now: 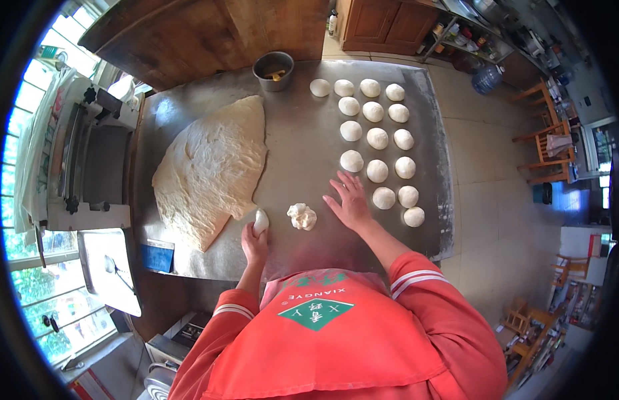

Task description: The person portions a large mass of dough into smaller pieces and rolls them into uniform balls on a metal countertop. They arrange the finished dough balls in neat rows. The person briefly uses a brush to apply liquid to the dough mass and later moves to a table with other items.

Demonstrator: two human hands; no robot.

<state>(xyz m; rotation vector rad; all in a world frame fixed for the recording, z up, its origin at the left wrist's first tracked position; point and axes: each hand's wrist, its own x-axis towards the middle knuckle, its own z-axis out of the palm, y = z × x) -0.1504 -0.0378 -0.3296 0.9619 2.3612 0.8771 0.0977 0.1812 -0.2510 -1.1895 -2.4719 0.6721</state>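
The left hand (254, 241) rests on the steel counter (296, 147) with its fingers closed around a small lump (261, 221) of white dough, which pokes up out of the grip just beside the lower edge of the big dough sheet (211, 170). The right hand (350, 200) lies flat, fingers spread and holding nothing, palm down on the counter. Between the two hands sits a ragged dough piece (302, 217), touching neither. To the right of the open hand, round dough balls (377, 138) stand in three loose rows running toward the far edge; the nearest ones are just beside the fingertips. At the far edge, near the top of the sheet, stands a metal pot (274, 69). A blue scraper (157, 256) lies at the counter's near left corner.
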